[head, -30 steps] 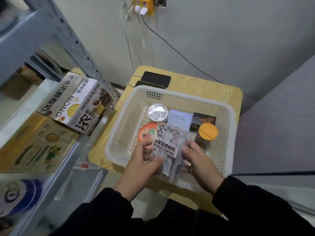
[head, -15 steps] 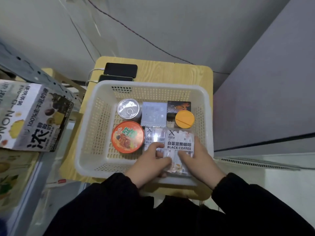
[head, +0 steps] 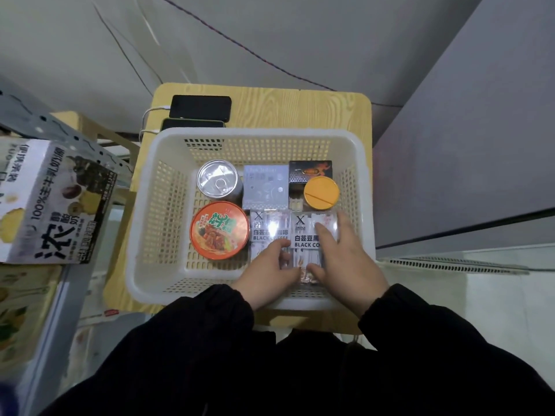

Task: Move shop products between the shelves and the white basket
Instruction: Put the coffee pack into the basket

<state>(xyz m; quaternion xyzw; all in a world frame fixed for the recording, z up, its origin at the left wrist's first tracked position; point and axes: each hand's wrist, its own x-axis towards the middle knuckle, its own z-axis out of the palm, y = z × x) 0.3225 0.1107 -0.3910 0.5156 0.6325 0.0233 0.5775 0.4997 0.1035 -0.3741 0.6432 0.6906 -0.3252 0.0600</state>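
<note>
The white basket [head: 141, 235] stands on a small wooden table [head: 330, 109]. Two clear black coffee packs lie side by side at its front right. My left hand [head: 267, 271] curls around the near end of the left coffee pack [head: 267, 226]. My right hand [head: 345, 259] covers the right coffee pack [head: 303, 232], fingers over the top and thumb at its near edge. Also in the basket are an orange noodle bowl [head: 219, 229], a silver can [head: 217, 180], a grey box [head: 264, 187], a dark box [head: 310, 169] and an orange-lidded jar [head: 321, 192].
A metal shelf [head: 69, 295] at the left carries a large milk carton box [head: 54, 202] and other boxes below it. Two black phones [head: 199, 108] with cables lie on the table behind the basket. A grey wall is behind and a grey panel to the right.
The coffee packs went from held above the basket's front rim down onto its floor, now side by side. The view swung right and down over the basket.
</note>
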